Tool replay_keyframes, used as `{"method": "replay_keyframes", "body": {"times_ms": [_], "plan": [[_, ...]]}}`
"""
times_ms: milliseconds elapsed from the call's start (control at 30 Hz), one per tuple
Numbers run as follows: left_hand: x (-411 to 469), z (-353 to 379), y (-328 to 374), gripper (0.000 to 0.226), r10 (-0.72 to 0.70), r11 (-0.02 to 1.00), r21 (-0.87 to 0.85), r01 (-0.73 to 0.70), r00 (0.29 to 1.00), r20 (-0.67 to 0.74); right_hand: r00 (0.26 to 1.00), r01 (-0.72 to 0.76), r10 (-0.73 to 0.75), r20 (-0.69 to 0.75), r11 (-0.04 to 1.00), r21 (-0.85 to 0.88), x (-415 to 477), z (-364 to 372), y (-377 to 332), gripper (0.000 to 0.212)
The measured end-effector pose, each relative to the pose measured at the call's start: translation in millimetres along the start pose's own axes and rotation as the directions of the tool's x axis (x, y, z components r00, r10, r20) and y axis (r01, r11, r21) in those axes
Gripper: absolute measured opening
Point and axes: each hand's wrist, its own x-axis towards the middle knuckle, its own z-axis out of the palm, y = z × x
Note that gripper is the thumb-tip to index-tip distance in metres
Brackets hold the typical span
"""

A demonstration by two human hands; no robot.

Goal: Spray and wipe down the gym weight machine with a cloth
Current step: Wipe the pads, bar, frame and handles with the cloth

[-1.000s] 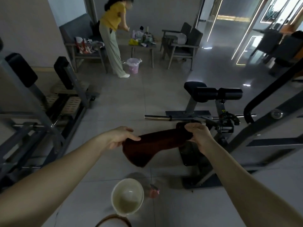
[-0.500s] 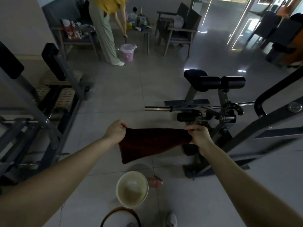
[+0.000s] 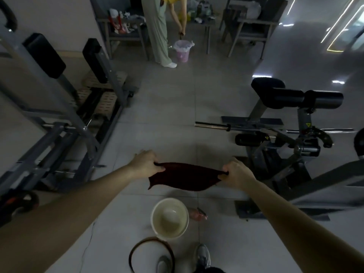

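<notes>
Cloth (image 3: 185,177) has flattened between left hand (image 3: 144,164) and right hand (image 3: 238,174), above tiles (image 3: 173,115).

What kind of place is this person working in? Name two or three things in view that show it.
Most likely a gym: a weight machine with black roller pads and a chrome bar stands at right, another padded grey machine at left. The left hand and right hand hold a dark cloth.

Both forearms (image 3: 82,201) are bare, and the feet wear grey sneakers (image 3: 202,257) with paler toes
</notes>
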Motion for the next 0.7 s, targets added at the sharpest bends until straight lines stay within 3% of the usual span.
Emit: {"method": "replay_keyframes", "body": {"times_ms": [33,133,267,367,467,567,633,700], "plan": [[-2,3,-2,0.046,-0.01,1.0,0.019,0.01,0.999,-0.044,0.999,-0.021,0.02,0.047,1.0,0.01,3,4,-4,0.023],[-11,19,-5,0.027,-0.09,0.993,-0.087,0.084,0.994,-0.059,0.979,-0.156,0.112,0.17,0.95,0.269,7,22,-19,0.029],[-24,43,0,0.04,-0.2,0.977,-0.101,0.189,0.974,-0.106,0.961,-0.17,0.051,0.272,0.885,0.435,6,54,-42,0.024],[-33,54,4,0.03,-0.3,0.922,-0.238,0.306,0.952,0.06,0.94,-0.249,0.047,0.339,0.773,0.584,0,73,-64,0.021],[-44,72,13,0.025,-0.356,0.8,-0.426,0.422,0.906,0.229,0.917,-0.316,0.023,0.397,0.648,0.693,-12,87,-86,0.02],[-51,89,24,0.025,-0.391,0.663,-0.562,0.495,0.869,0.304,0.896,-0.353,-0.055,0.44,0.514,0.782,-15,106,-99,0.037],[-54,93,25,0.024,-0.343,0.49,-0.695,0.526,0.85,0.4,0.898,-0.343,-0.082,0.431,0.481,0.807,-13,115,-101,0.053],[-55,93,19,0.03,-0.259,0.317,-0.78,0.54,0.84,0.476,0.91,-0.286,-0.123,0.396,0.506,0.814,-14,121,-100,0.053]]}}
